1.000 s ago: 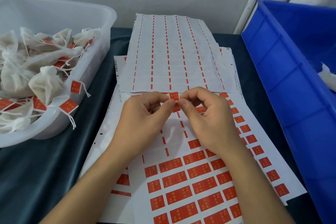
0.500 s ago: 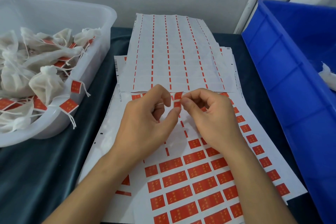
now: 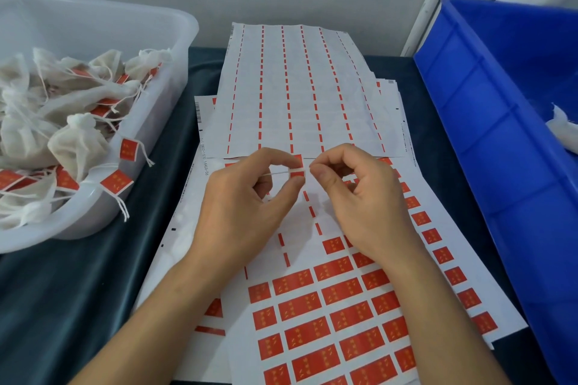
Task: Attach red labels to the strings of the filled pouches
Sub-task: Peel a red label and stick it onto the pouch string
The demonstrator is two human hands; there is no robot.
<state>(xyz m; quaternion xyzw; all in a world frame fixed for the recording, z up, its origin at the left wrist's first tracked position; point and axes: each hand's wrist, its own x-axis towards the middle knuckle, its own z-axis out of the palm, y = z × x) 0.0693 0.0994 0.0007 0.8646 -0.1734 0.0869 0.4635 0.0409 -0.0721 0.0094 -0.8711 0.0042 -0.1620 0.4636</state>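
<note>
Both forearms reach forward, hands nearly meeting. The left hand [image 3: 240,212] curls, thumb and forefinger pinched. The right hand [image 3: 362,203] curls likewise.

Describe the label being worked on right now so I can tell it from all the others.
Start at the sheets of red stickers in the middle of the dark table, between the white tub and blue bin. Above them, the left hand pinches a small red label with a white string across it. Unlike the others, it is lifted off the sheet.
</note>
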